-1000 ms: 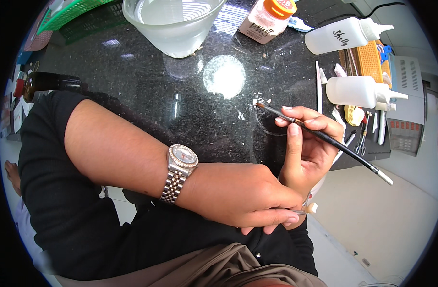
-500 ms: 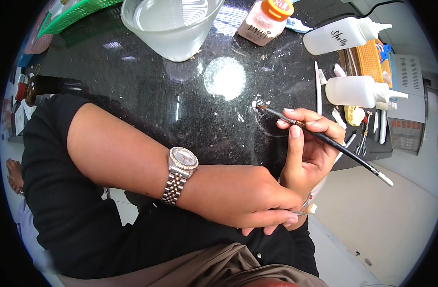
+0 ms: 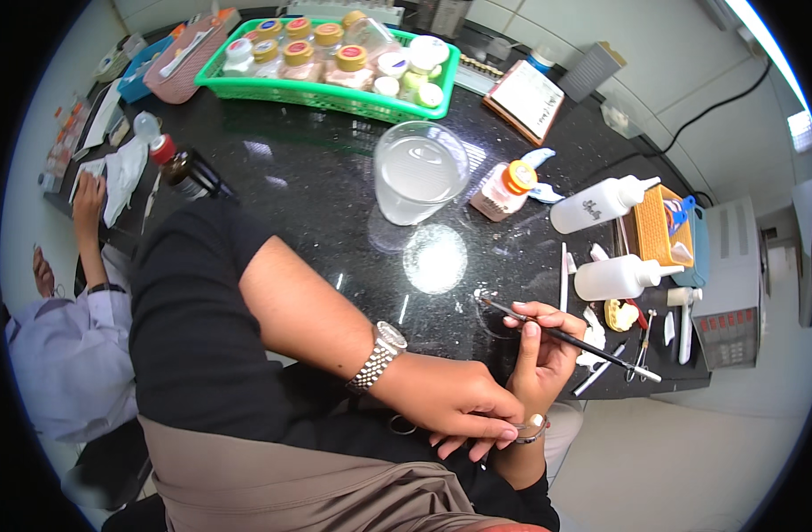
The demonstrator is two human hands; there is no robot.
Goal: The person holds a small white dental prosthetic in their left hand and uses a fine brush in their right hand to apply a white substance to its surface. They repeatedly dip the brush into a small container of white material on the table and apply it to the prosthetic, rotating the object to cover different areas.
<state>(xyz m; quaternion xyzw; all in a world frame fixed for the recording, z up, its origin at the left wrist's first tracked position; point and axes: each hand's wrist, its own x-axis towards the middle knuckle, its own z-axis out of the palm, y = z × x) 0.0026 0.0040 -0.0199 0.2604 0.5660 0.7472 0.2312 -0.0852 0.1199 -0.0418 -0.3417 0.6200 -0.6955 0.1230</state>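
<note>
My right hand [image 3: 548,355] is closed around a thin paintbrush [image 3: 573,340] with a dark handle and a white end. The brush tip points at white smears [image 3: 483,293] on the black tabletop. Across my right wrist lies my left hand [image 3: 472,399], its fingers pinched on a thin metal holder. A small white tooth-like piece [image 3: 536,420] shows at the holder's end, beside a silver bracelet [image 3: 532,434] on my right wrist. The fingers partly hide the holder. A metal watch [image 3: 381,356] is on my left wrist.
Ahead stand a cup of cloudy liquid [image 3: 415,191], a jar with an orange lid [image 3: 503,191] and a green basket [image 3: 335,102] of jars. Two squeeze bottles, one upper [image 3: 597,206], one lower [image 3: 614,278], lie right, near scissors [image 3: 641,355]. A brown bottle [image 3: 189,173] and another person [image 3: 78,346] are left.
The view has shifted upward and back, bringing the whole green basket and the other person into sight. My hands keep nearly the same pose, with the brush tip still near the white smears.
</note>
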